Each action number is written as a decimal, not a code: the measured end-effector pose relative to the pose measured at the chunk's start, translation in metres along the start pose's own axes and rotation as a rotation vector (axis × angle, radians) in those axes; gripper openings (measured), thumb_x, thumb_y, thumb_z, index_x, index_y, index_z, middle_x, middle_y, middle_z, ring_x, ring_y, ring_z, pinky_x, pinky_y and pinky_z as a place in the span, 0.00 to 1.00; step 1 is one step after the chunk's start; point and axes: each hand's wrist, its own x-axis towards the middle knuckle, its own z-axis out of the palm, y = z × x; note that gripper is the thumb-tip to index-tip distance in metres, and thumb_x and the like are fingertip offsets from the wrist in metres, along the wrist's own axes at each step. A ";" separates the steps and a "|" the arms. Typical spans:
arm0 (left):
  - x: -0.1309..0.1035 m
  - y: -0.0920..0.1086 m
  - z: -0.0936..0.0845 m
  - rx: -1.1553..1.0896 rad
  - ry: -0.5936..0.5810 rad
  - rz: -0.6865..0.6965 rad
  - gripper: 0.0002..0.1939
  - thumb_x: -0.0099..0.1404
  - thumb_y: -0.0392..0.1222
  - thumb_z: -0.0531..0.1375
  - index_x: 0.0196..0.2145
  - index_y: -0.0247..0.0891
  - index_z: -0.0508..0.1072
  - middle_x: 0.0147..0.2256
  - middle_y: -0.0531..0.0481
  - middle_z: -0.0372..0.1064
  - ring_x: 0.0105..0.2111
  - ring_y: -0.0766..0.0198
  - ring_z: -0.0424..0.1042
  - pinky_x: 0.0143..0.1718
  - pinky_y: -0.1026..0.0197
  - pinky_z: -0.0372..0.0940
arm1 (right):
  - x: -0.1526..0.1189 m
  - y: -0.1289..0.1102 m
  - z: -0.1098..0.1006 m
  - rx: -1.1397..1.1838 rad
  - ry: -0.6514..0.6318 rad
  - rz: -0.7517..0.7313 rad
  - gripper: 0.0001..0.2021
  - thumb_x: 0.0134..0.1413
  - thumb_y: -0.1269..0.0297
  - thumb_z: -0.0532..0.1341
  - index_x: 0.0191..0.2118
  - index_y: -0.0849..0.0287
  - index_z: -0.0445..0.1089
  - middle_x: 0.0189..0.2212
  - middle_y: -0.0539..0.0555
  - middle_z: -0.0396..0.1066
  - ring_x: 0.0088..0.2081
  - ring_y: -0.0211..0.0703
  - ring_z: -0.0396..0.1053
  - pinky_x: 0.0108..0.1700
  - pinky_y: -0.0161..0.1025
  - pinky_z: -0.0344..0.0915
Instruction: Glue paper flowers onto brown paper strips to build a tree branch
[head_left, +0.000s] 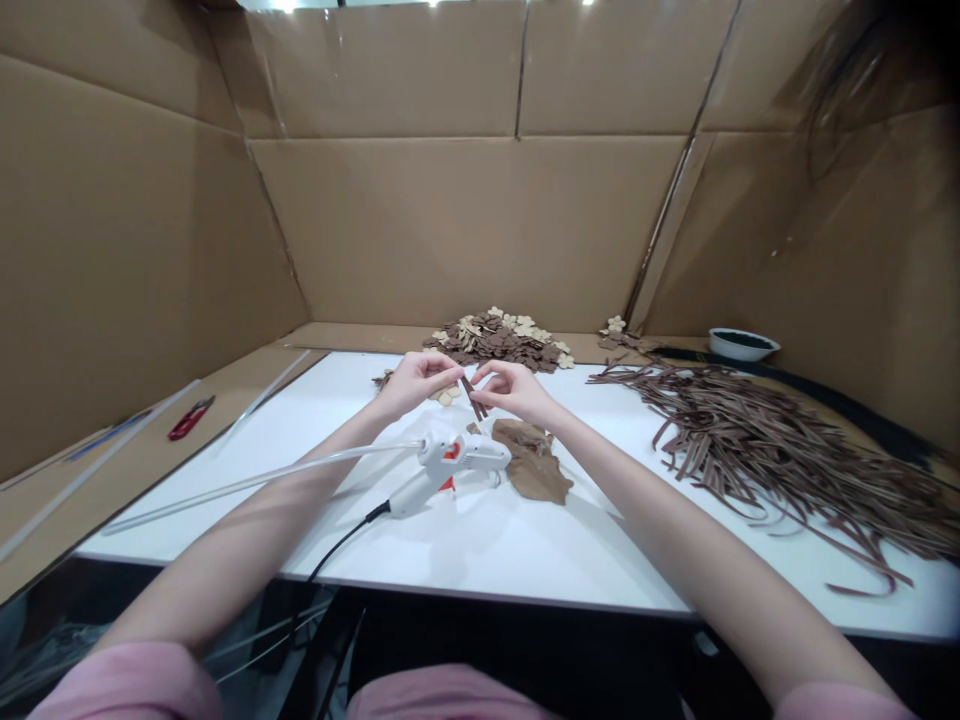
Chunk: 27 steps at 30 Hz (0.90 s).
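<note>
Between my two hands, over the middle of the white board [600, 540], is a short folded brown strip [474, 398]. My left hand [418, 382] pinches its upper end between thumb and fingers. My right hand [514, 388] grips its other side with closed fingertips. Just below the hands lies a white glue gun [457, 465], a clear glue stick [277, 482] reaching out of its back to the left. Its nozzle end points right, beside a crumpled brown piece [536, 475] on the board.
Brown and cream flower shapes [502, 340] are heaped behind my hands. Many brown strips [750, 430] spread across the right side. A white bowl [741, 345] stands at the back right; a red cutter [191, 418] lies left. Cardboard walls [465, 220] enclose the back and sides.
</note>
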 end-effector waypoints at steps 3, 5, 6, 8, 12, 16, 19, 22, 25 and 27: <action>0.000 0.001 0.001 -0.037 0.008 -0.023 0.18 0.54 0.53 0.67 0.29 0.32 0.76 0.25 0.50 0.72 0.22 0.69 0.66 0.23 0.67 0.59 | -0.001 -0.002 0.001 0.007 -0.030 0.007 0.14 0.47 0.56 0.67 0.35 0.60 0.71 0.24 0.52 0.76 0.28 0.42 0.74 0.32 0.37 0.69; -0.001 0.002 0.002 -0.063 0.026 -0.036 0.18 0.53 0.52 0.68 0.29 0.32 0.76 0.24 0.50 0.72 0.22 0.69 0.66 0.23 0.67 0.59 | -0.001 -0.004 0.001 0.012 -0.048 -0.002 0.14 0.48 0.54 0.67 0.33 0.61 0.73 0.26 0.53 0.76 0.28 0.41 0.74 0.34 0.37 0.69; -0.001 0.002 0.003 -0.074 0.033 -0.044 0.18 0.53 0.52 0.69 0.29 0.32 0.76 0.24 0.50 0.72 0.22 0.69 0.66 0.23 0.67 0.59 | -0.001 -0.004 0.002 0.015 -0.055 -0.009 0.15 0.48 0.53 0.67 0.32 0.62 0.74 0.26 0.54 0.76 0.28 0.41 0.73 0.34 0.37 0.69; -0.002 0.002 0.004 -0.091 0.032 -0.061 0.18 0.52 0.52 0.69 0.29 0.32 0.75 0.23 0.51 0.71 0.22 0.69 0.66 0.23 0.67 0.59 | -0.001 -0.004 0.003 0.023 -0.068 -0.023 0.16 0.48 0.52 0.67 0.31 0.62 0.74 0.25 0.53 0.76 0.27 0.40 0.72 0.33 0.36 0.68; -0.002 0.002 0.006 -0.092 0.016 -0.052 0.19 0.53 0.53 0.69 0.29 0.32 0.75 0.23 0.50 0.71 0.23 0.68 0.67 0.24 0.66 0.59 | 0.001 -0.003 0.004 0.038 -0.063 -0.026 0.15 0.46 0.52 0.69 0.30 0.62 0.74 0.24 0.52 0.75 0.26 0.39 0.71 0.32 0.36 0.66; -0.002 0.000 0.005 -0.068 0.025 -0.027 0.19 0.53 0.54 0.68 0.28 0.32 0.76 0.24 0.50 0.71 0.23 0.68 0.67 0.25 0.65 0.59 | 0.000 -0.004 0.004 0.040 -0.071 -0.011 0.16 0.47 0.52 0.68 0.27 0.62 0.73 0.23 0.52 0.74 0.26 0.38 0.70 0.31 0.35 0.65; -0.001 -0.001 0.004 -0.078 0.036 -0.034 0.19 0.53 0.53 0.68 0.28 0.32 0.75 0.24 0.51 0.71 0.23 0.69 0.66 0.25 0.66 0.59 | -0.001 -0.007 0.003 0.047 -0.080 -0.006 0.16 0.49 0.52 0.67 0.27 0.63 0.73 0.22 0.53 0.73 0.25 0.38 0.69 0.32 0.36 0.64; -0.001 0.000 0.004 -0.080 0.037 -0.043 0.18 0.53 0.52 0.68 0.28 0.32 0.75 0.24 0.51 0.70 0.23 0.70 0.65 0.24 0.67 0.58 | -0.002 -0.010 0.002 0.051 -0.085 -0.002 0.17 0.48 0.52 0.67 0.26 0.63 0.73 0.22 0.53 0.72 0.25 0.37 0.67 0.32 0.35 0.63; -0.002 0.002 0.005 -0.083 0.035 -0.053 0.18 0.54 0.52 0.68 0.29 0.31 0.75 0.23 0.51 0.70 0.22 0.70 0.65 0.24 0.68 0.58 | -0.002 -0.010 0.002 0.053 -0.099 0.020 0.18 0.48 0.50 0.67 0.26 0.64 0.73 0.23 0.54 0.73 0.25 0.37 0.68 0.32 0.36 0.64; -0.002 0.003 0.005 -0.086 0.038 -0.055 0.18 0.54 0.52 0.68 0.29 0.31 0.75 0.23 0.52 0.70 0.22 0.71 0.65 0.24 0.68 0.58 | -0.002 -0.010 0.002 0.051 -0.098 0.037 0.19 0.47 0.49 0.68 0.27 0.64 0.73 0.23 0.54 0.74 0.25 0.38 0.68 0.32 0.36 0.64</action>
